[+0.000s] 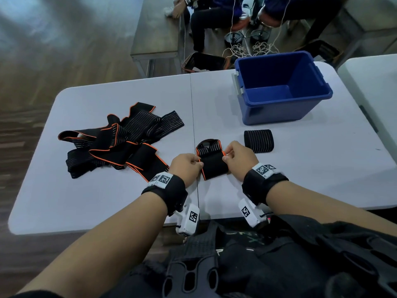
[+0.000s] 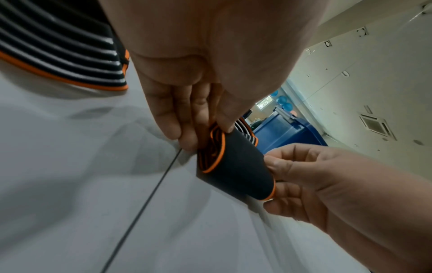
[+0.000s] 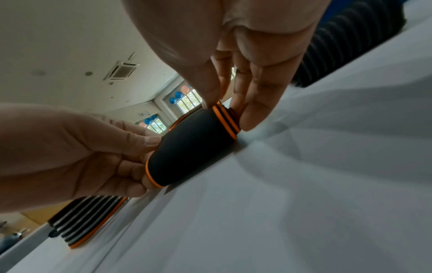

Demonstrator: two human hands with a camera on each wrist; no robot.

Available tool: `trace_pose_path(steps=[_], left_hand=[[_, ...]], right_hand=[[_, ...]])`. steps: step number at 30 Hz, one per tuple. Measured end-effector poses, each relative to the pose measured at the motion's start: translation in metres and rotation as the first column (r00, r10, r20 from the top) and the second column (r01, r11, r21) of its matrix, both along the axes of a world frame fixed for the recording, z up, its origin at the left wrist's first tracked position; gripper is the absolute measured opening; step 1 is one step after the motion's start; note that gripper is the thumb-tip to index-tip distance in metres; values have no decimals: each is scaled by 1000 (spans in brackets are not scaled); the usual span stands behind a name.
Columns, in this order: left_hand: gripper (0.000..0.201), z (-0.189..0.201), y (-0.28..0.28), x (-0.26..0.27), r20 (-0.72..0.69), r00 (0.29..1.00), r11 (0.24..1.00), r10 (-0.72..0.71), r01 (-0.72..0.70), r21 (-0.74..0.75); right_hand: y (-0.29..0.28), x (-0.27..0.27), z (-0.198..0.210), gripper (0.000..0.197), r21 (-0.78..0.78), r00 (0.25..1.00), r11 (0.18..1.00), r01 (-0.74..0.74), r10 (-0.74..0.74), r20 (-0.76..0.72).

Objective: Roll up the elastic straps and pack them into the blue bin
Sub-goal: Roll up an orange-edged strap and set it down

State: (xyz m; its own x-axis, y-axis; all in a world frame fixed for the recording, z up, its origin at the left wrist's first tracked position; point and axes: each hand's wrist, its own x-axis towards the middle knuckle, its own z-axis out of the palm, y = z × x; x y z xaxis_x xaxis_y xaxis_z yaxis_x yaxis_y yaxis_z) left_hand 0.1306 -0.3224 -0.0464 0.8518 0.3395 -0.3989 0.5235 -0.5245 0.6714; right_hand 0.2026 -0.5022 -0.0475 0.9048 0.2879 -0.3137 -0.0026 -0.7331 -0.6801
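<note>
Roll [image 1: 213, 166]: black elastic strap with orange edging, partly wound, lying on the table [image 1: 300, 168] at its near-middle, just right of the centre seam. An unwound tail with white stripes loops away from the person, toward the bin.

Left hand [image 1: 186, 166]: at the roll's left end, thumb on top and fingers [image 2: 168, 118] against the coiled end, pinching it.

Right hand [image 1: 238, 159]: at the roll's right end, thumb and fingers [image 3: 257, 103] closed on the orange-edged rim.

Second roll [image 1: 258, 140]: black, ribbed, no orange showing; lies on the table just right of the held roll, between it and the bin, not touching either.

Bin [image 1: 285, 112]: blue, open-topped, grey latch on its left side; far right part of the table. Nothing shows inside.

Pile [image 1: 120, 138]: loose black straps with orange edges and white stripes, tangled and overlapping, on the table's left half, near the left hand but apart from the roll.

Wrist bands: black, with white marker blocks, on both forearms.

Beyond the table: seated people, a grey bench, white cables on the floor.
</note>
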Motion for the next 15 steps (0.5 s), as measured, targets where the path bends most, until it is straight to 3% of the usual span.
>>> trace_pose_path(steps=[2,5,7,10,15], left_hand=[[13,-2,-5,-6,-16,1000,1000,-8,7,-26],[15,-4,-13,-14,-20,999,999,-48,48,17],[16,-4,-21,-20,-13,996,994,-89,89,61],[20,1,-31,-21,-21,984,980,-179,181,83],[43,14,-33,-7,20,975,959,-223,216,183]], right_hand=[[-6,-6,4,16,-55,998,997,-58,60,21],[-15,-22,9,57,-147,988,977,-155,155,-13],[-20,-31,10,70,-186,985,967,-175,172,-29],[-31,-35,13,68,-191,990,972,-140,138,-25],[-50,-36,13,55,-168,994,981,-94,82,-75]])
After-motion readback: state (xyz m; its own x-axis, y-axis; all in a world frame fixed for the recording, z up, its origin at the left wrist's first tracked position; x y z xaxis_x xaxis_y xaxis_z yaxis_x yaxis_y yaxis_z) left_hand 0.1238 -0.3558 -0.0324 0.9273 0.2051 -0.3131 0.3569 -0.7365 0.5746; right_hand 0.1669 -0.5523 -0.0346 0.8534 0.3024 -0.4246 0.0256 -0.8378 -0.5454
